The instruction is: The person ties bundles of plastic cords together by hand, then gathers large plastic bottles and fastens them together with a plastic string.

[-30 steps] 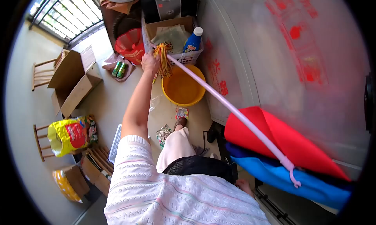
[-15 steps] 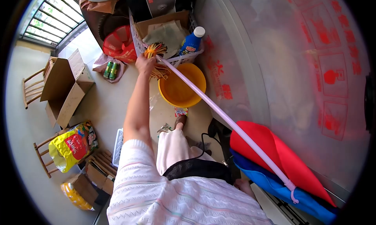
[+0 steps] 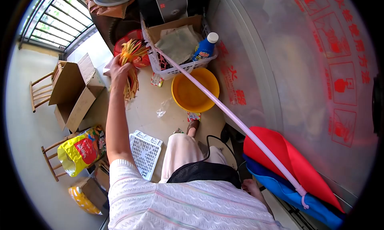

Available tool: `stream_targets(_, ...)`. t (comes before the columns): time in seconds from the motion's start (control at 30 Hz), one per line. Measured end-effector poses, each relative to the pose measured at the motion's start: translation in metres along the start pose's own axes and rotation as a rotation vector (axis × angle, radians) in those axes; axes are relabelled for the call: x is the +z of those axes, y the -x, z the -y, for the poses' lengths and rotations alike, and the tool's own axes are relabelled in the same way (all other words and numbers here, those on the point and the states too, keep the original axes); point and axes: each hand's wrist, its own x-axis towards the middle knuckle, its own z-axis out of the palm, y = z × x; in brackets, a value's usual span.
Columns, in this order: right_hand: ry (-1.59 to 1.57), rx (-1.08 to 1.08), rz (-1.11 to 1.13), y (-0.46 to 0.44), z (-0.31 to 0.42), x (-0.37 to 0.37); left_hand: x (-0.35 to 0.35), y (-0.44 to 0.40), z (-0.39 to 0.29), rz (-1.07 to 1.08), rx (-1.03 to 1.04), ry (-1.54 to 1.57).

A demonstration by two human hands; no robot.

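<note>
My left hand (image 3: pixel 119 72) is closed around a bundle of orange and yellow strands (image 3: pixel 130 54) that looks like a mop head. Its loose ends hang below the fist, in front of a red plastic container (image 3: pixel 140 61). A pink pole (image 3: pixel 224 110) slants from the white basket (image 3: pixel 170 73) down to the right, ending in a hook over blue cloth. Whether the strands join the pole I cannot tell. At my right hip, my right hand (image 3: pixel 251 187) rests with curled fingers, partly hidden; what it grips, if anything, does not show.
A yellow basin (image 3: pixel 196 104) stands by my foot, under the pole. The basket carries a blue bottle (image 3: pixel 205 48) and grey cloth. A white crate (image 3: pixel 145 154), an open carton (image 3: pixel 74 92) and a yellow bag (image 3: pixel 80 152) are leftward. Red and blue rolls (image 3: pixel 280 158) lie right.
My left hand has moved left with the strands, away from the basin and the pole's upper end. My view has shifted, bringing more of the white crate into sight.
</note>
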Motion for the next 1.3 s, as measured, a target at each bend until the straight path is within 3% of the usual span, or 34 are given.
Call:
stream_targets(0.1, 0.0, 0.012, -0.027, 0.009, -0.006, 0.001, 0.057, -0.036, 0.043, -0.013, 0.193, -0.219)
stream_targets(0.17, 0.004, 0.03, -0.032, 0.012, -0.016, 0.001, 0.081, -0.057, 0.093, 0.108, 0.295, -0.736)
stream_targets(0.23, -0.012, 0.029, -0.027, 0.011, -0.031, -0.004, 0.104, -0.037, 0.094, 0.238, 0.126, -1.217)
stream_targets(0.43, -0.036, 0.025, -0.028, 0.018, -0.056, 0.006, 0.106, -0.01, 0.079, 0.128, 0.296, -1.22)
stream_targets(0.5, -0.022, 0.0, -0.022, 0.008, -0.069, 0.008, 0.093, 0.0, 0.088, 0.099, 0.489, -1.112)
stream_targets(0.53, -0.032, -0.005, -0.016, -0.001, -0.08, 0.007, 0.086, 0.007, 0.107, 0.066, 0.69, -1.244)
stream_targets(0.57, -0.013, -0.065, -0.009, -0.001, -0.08, 0.009, 0.088, 0.044, 0.073, 0.167, 0.419, -1.126)
stream_targets(0.67, -0.041, -0.144, 0.022, -0.013, -0.102, 0.003, 0.069, 0.105, 0.138, 0.212, 0.774, -1.166)
stream_targets(0.7, -0.055, -0.166, 0.016, -0.014, -0.111, 0.002, 0.074, 0.147, 0.13, 0.281, 0.458, -0.975)
stream_targets(0.73, -0.071, -0.191, 0.013, -0.016, -0.123, 0.003, 0.066, 0.169, 0.169, 0.409, 0.398, -1.098)
stream_targets(0.8, -0.115, -0.233, -0.014, -0.021, -0.159, -0.007, 0.08, 0.245, 0.181, 0.564, 0.372, -1.281)
stream_targets(0.87, -0.175, -0.258, -0.044, -0.027, -0.204, -0.014, 0.103, 0.312, 0.179, 0.881, 0.074, -1.291)
stream_targets(1.03, -0.533, -0.27, -0.157, -0.033, -0.368, -0.017, 0.165, 0.462, 0.185, 1.152, 0.364, -1.1)
stream_targets(1.17, -0.812, -0.093, -0.273, -0.021, -0.516, 0.004, 0.232, 0.563, 0.133, 1.375, 0.343, -1.298)
stream_targets(1.27, -0.916, 0.091, -0.245, 0.002, -0.571, 0.006, 0.267, 0.59, 0.154, 1.371, 0.617, -1.086)
stream_targets(1.3, -0.948, 0.121, -0.24, 0.003, -0.58, 0.001, 0.279, 0.611, 0.121, 1.393, 0.428, -1.12)
